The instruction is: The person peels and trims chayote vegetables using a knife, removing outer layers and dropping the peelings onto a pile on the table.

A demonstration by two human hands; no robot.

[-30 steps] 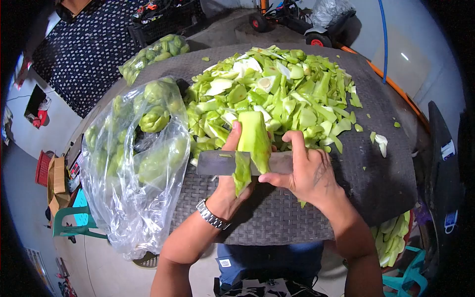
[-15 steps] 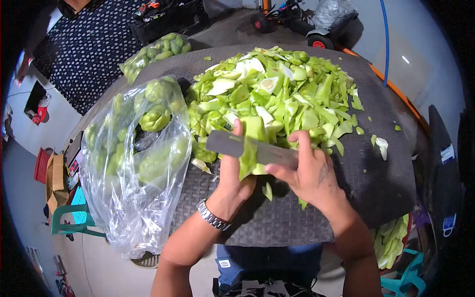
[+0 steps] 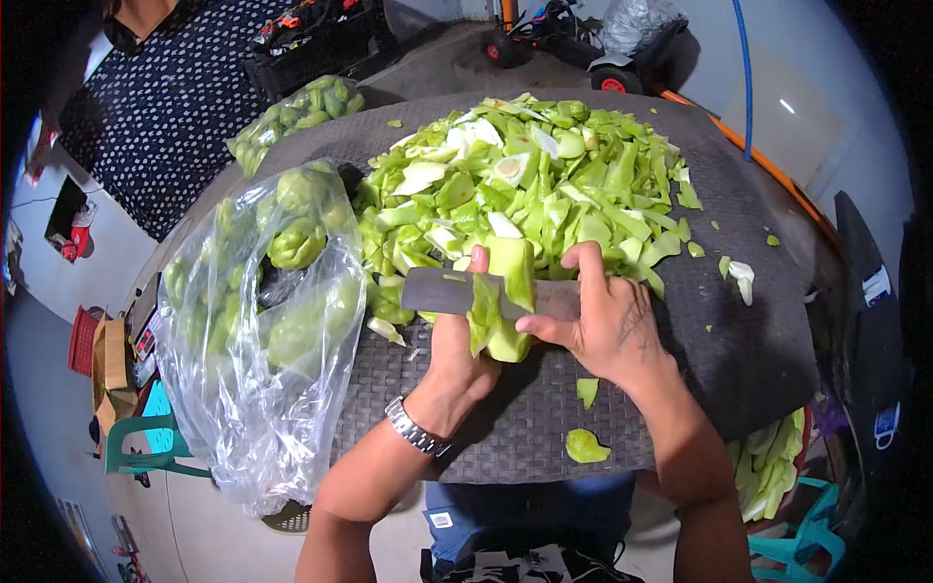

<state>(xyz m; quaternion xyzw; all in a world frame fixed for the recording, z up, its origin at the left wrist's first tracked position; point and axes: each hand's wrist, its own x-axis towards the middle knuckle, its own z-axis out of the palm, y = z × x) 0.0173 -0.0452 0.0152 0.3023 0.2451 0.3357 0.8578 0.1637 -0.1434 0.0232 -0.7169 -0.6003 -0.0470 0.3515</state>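
Note:
My left hand (image 3: pixel 455 361), with a metal watch on its wrist, is closed around a pale green, partly pared chayote (image 3: pixel 510 340). In my right hand (image 3: pixel 622 330) is a broad-bladed knife (image 3: pixel 434 295), its blade lying across the chayote and pointing left. A strip of green peel (image 3: pixel 482 316) hangs over the blade. The handle is mostly hidden by my right fingers. Just beyond both hands rises a large heap of chayote peelings (image 3: pixel 544 185). Two loose peel pieces, one a rounded scrap (image 3: pixel 587 446), lie on the woven tabletop (image 3: pixel 389 428) nearer to me.
To the left stands a clear plastic bag (image 3: pixel 262 428) of whole chayotes, with another filled bag (image 3: pixel 311 107) behind it. A person in a patterned top (image 3: pixel 175 107) is at the far left. Cut green pieces (image 3: pixel 768 466) sit below the table's right edge, by a teal chair (image 3: pixel 807 534).
The knife has turned more level across the chayote, and more of the chayote shows. A rounded peel scrap now lies on the near tabletop. The whole view has shifted slightly.

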